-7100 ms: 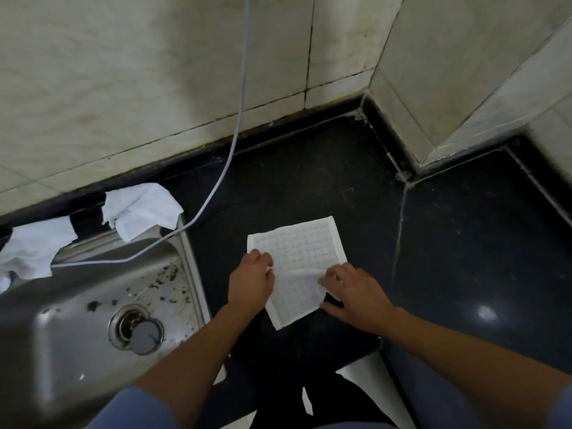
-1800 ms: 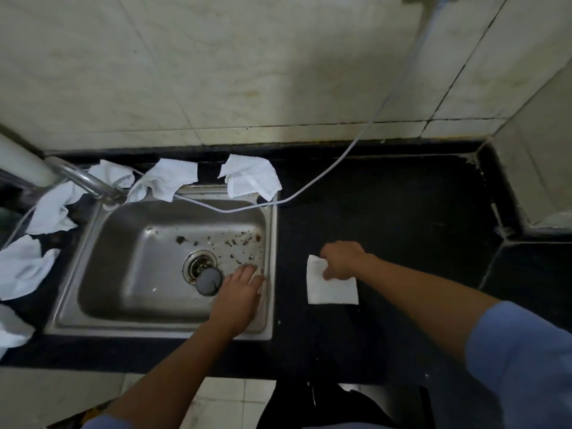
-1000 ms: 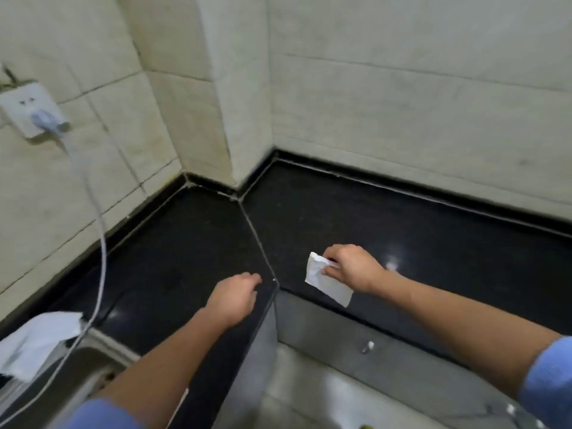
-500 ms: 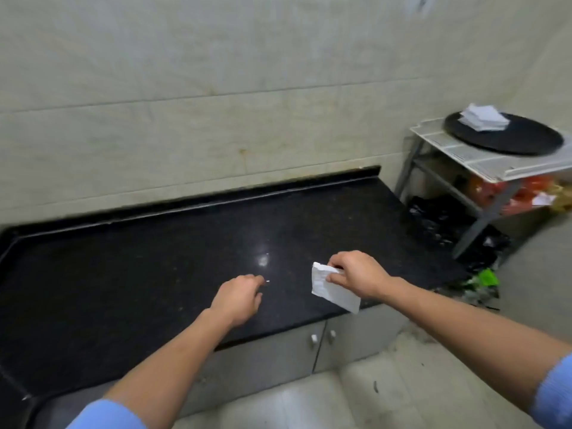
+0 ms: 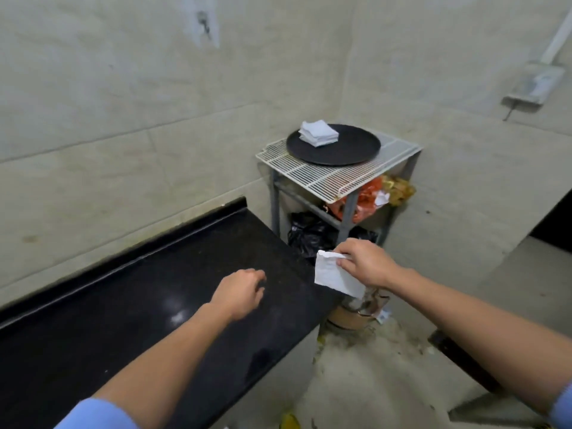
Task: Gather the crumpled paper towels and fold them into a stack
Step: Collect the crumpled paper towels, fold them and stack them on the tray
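— Right hand (image 5: 366,263), state?
— Pinching a folded towel (image 5: 332,275) by its upper edge. The towel hangs down from the fingers, held in the air just off the end corner of the counter (image 5: 123,305).
— Left hand (image 5: 240,294)?
— Holds nothing. Fingers loosely curled, palm down over the counter near its end. Contact with the surface: cannot tell.
— Any other towels?
— One stack (image 5: 318,133) of folded ones, lying on a round black tray (image 5: 340,151) toward its back-left rim. The tray sits on a white wire rack (image 5: 325,178) in the wall corner, beyond the counter's end and well apart from both hands.
— Under the rack?
— An orange bag (image 5: 362,199) and a black bag (image 5: 305,232). Litter lies on the floor by the counter's end.
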### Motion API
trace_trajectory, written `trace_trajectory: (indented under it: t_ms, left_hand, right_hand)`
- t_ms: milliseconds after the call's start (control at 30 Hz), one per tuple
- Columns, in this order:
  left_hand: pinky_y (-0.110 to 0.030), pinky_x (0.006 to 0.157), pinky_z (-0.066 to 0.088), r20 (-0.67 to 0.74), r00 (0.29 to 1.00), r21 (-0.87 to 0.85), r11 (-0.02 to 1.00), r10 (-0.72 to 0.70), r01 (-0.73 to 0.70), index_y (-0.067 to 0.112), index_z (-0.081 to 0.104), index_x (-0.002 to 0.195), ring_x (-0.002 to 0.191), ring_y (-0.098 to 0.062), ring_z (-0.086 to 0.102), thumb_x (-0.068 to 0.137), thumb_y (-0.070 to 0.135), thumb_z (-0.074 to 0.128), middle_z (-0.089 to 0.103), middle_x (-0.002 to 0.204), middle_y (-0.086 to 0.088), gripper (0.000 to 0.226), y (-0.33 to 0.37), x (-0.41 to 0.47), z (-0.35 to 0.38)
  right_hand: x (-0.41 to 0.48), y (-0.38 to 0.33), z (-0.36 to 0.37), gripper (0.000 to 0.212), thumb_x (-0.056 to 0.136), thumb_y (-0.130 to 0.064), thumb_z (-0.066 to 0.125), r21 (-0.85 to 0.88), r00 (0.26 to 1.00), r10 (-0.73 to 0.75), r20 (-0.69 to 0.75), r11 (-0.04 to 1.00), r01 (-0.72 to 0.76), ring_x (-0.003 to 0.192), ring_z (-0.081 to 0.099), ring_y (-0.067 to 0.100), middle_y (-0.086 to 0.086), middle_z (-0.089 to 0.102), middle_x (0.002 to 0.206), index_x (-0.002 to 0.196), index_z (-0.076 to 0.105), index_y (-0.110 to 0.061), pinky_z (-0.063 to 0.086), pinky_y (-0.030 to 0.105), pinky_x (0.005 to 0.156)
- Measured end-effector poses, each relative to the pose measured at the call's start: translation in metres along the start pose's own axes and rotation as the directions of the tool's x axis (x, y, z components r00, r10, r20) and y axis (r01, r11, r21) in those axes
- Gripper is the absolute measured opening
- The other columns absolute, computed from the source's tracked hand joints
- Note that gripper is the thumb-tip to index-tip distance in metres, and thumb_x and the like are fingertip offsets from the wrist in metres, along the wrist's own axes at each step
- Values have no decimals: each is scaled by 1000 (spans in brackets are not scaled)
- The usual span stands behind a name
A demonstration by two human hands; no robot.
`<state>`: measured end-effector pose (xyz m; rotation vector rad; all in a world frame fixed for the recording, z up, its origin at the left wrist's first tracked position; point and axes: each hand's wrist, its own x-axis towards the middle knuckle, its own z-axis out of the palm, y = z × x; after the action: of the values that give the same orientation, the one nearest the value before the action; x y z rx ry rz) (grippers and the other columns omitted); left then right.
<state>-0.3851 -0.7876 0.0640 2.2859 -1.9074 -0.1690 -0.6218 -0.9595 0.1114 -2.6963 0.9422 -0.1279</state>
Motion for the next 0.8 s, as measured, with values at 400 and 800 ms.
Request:
trace_trajectory:
  t_ms: [400, 800]
  left_hand:
    - [-36, 75, 49, -153, 981, -85, 988, 116, -130, 17, 62, 103, 95, -24, 60, 89, 24, 53, 65, 99, -2, 18, 24, 267, -63]
    - [-35, 81, 50, -154, 986, -78, 995, -72, 60, 21, 60, 113, 96, -19, 58, 91, 25, 53, 58, 105, 1, 24, 37, 418, -60]
  right_hand:
    - [165, 117, -156, 11, 84, -20, 68, 111, 952, 49, -303, 994, -16, 88, 62, 17, -4, 70, 95, 94, 71, -22, 49, 37, 77]
    - [361, 212, -205, 10, 85, -18, 66, 148, 964, -102, -244, 979, 142, 88, 59, 18, -7, 63, 88, 93, 71, -23, 47, 36, 77]
